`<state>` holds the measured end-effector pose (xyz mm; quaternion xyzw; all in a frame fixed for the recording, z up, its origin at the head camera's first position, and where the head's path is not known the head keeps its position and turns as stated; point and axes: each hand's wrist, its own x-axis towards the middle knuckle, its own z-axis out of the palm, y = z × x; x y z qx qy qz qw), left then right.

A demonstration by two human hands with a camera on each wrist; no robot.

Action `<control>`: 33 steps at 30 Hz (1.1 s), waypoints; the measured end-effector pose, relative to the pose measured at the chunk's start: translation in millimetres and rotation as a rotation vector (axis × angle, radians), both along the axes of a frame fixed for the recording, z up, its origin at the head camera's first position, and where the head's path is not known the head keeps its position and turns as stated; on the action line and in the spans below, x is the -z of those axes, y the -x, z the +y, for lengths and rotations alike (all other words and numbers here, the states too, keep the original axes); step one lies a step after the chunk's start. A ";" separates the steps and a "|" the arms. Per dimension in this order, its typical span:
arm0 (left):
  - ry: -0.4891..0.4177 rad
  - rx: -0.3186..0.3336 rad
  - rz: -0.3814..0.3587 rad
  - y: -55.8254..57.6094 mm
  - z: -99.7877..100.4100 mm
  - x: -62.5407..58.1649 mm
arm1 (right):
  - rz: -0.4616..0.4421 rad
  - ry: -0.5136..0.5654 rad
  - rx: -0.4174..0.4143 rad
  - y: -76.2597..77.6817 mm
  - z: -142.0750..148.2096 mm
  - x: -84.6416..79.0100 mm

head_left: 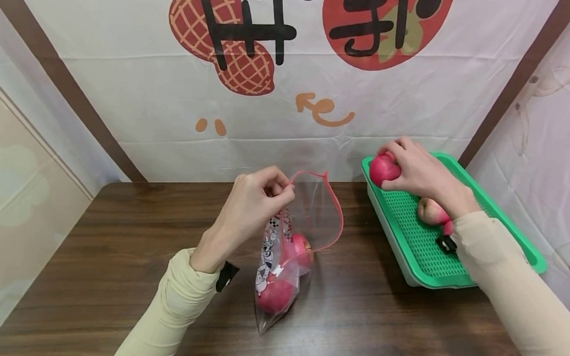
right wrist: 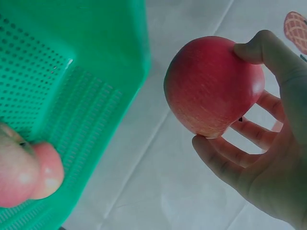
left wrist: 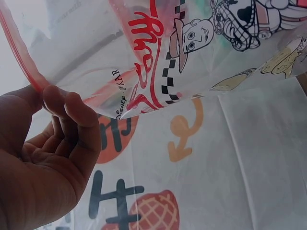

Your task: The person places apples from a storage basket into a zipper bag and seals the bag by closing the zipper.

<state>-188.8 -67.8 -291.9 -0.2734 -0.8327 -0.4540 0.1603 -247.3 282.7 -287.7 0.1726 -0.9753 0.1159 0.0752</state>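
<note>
My left hand (head_left: 261, 196) pinches the red-edged rim of a clear zip bag (head_left: 317, 211) between thumb and fingers. The bag hangs with its mouth spread toward the right, and cartoon prints run down its side (left wrist: 192, 38). Inside it are red apples, one low in the corner (head_left: 275, 294) and one higher up (head_left: 302, 251). At the far left corner of the green basket, my right hand (head_left: 421, 171) grips a red apple (head_left: 384, 170) with thumb and fingertips. In the right wrist view this apple (right wrist: 211, 86) is held up beside the basket wall.
The green perforated basket (head_left: 418, 271), set in a pale outer tub (head_left: 388, 231), stands at the right of the dark wooden table (head_left: 160, 242). More apples (head_left: 431, 212) lie in it, partly hidden by my right wrist. A printed cloth (head_left: 164, 148) hangs behind the table.
</note>
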 end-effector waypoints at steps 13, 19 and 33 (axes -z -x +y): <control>-0.005 -0.001 -0.008 0.4 1.8 2.2 | 0.105 0.022 -0.124 -17.4 -33.4 -18.8; -0.009 -0.004 -0.008 1.8 2.7 2.9 | 0.163 0.015 -0.160 -24.7 -51.1 -29.3; -0.010 -0.006 -0.002 2.1 1.9 4.6 | 0.218 0.030 -0.246 -38.0 -73.8 -39.6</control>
